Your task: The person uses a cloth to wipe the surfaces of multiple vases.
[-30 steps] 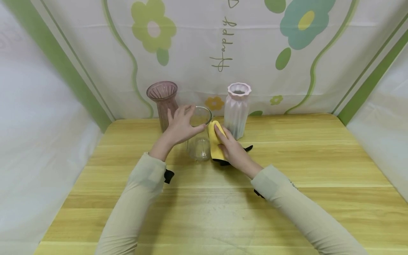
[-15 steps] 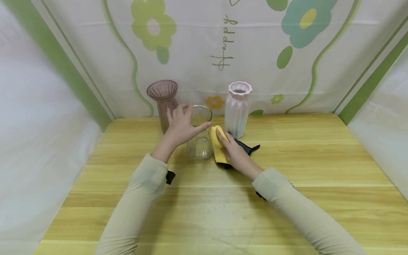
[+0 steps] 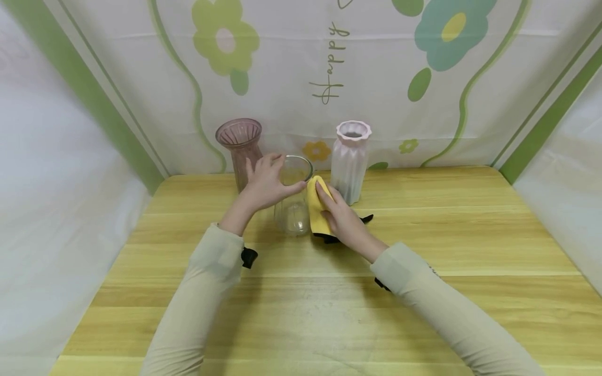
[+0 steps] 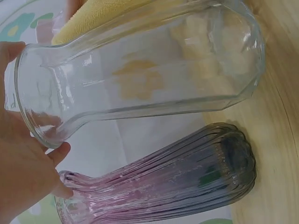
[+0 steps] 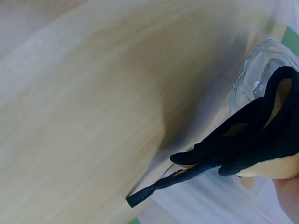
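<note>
A clear glass vase (image 3: 292, 219) stands upright on the table. My left hand (image 3: 264, 185) holds it at the rim, and in the left wrist view the thumb and fingers lie around the glass mouth. My right hand (image 3: 347, 222) grips a folded yellow cloth (image 3: 317, 211) with black edging against the vase's right side. In the right wrist view the cloth's dark trim (image 5: 252, 140) hangs in loose folds beside the vase base (image 5: 247, 77). Part of the cloth is hidden by the right hand.
Just behind the left hand stands a ribbed purple glass vase (image 3: 244, 162). A pleated pink-and-white vase (image 3: 349, 167) is behind the right hand. Both are near the printed curtain (image 3: 282, 104) at the back of the wooden table (image 3: 442, 224).
Half a second ago the cloth was lower and a little to the right; now the right hand has it higher along the glass vase's side. The left hand stays at the rim.
</note>
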`<state>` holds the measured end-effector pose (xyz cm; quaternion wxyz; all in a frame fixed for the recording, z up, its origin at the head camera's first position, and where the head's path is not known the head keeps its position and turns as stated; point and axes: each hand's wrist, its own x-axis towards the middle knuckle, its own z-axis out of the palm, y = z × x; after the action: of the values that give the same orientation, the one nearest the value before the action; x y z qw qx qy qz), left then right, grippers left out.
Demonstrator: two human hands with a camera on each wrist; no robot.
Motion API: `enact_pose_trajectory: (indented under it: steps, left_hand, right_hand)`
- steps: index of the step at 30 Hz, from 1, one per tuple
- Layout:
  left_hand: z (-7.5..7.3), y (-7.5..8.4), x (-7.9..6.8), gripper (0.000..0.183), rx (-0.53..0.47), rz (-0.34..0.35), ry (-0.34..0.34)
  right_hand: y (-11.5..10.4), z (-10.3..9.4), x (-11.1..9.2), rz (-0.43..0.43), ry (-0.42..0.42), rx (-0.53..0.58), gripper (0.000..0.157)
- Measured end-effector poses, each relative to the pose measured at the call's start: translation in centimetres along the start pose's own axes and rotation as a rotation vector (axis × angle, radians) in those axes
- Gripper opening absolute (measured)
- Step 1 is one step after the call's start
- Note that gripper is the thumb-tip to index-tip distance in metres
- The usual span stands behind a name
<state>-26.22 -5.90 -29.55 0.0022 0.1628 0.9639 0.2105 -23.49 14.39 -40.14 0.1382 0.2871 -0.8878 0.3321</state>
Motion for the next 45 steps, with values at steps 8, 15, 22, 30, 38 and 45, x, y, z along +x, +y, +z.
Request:
enact_pose_trajectory:
  steps: [8, 15, 22, 30, 38, 45]
  left_hand:
    - [0.2, -0.3, 0.0, 0.087, -0.037, 0.019, -0.013]
    - [0.6, -0.1, 0.1, 0.091, -0.091, -0.001, 0.038]
    - [0.8, -0.1, 0.0, 0.095, -0.041, -0.005, 0.052]
    - [0.4, -0.1, 0.0, 0.09, -0.016, 0.013, 0.021]
    - [0.0, -0.2, 0.1, 0.088, -0.035, 0.024, -0.029]
    - [0.5, -0.5, 0.3, 0.09, -0.011, 0.041, 0.001]
  right_hand:
    - [0.2, 0.6, -0.3, -0.01, -0.007, 0.005, 0.063]
    - [0.9, 1.0, -1.3, 0.001, -0.05, -0.058, 0.064]
    - [1.2, 1.0, -1.6, -0.022, -0.055, -0.076, 0.066]
    - [0.9, 0.7, -0.8, -0.038, -0.022, -0.05, 0.065]
    - [0.2, 0.2, -0.1, -0.004, 0.003, 0.005, 0.064]
    - [0.4, 0.5, -0.4, -0.008, -0.011, -0.013, 0.064]
